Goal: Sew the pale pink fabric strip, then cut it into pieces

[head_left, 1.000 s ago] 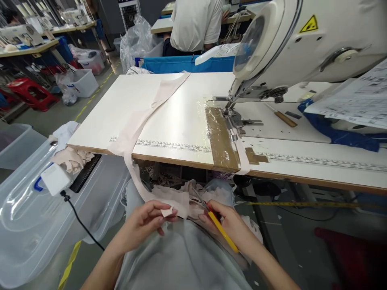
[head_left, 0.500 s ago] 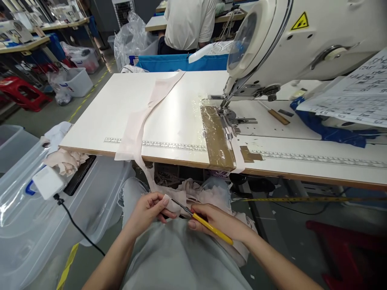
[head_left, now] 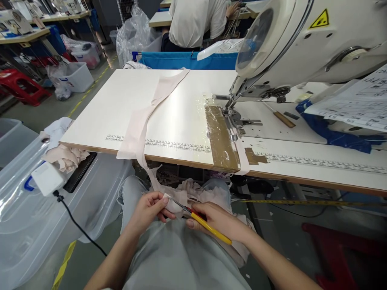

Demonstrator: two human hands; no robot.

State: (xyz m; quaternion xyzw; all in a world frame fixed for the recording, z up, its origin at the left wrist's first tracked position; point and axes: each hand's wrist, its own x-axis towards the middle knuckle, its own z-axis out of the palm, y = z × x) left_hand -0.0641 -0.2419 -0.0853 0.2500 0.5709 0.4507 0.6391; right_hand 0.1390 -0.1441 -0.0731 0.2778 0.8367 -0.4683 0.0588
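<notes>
Above my lap, my left hand [head_left: 153,207] pinches the pale pink fabric [head_left: 173,204] between thumb and fingers. My right hand [head_left: 208,217] grips small scissors with yellow handles [head_left: 213,230]; their blades point left and touch the fabric near my left fingertips. A long pale pink strip [head_left: 139,125] runs from the white table [head_left: 99,104] over its front edge down to the bundle on my lap. Another narrow strip [head_left: 242,157] hangs at the table edge below the sewing machine [head_left: 272,48].
Clear plastic boxes [head_left: 18,201] stand at the left, with a white adapter [head_left: 48,177] and a black phone-like object [head_left: 80,173] on a lid. A seated person [head_left: 190,24] is beyond the table. A red stool [head_left: 341,249] is at the lower right.
The view has shifted slightly, so the machine and table sit a little further right. The scissors' handles look slightly wider apart, with red showing between them. Both hands keep nearly the same place.
</notes>
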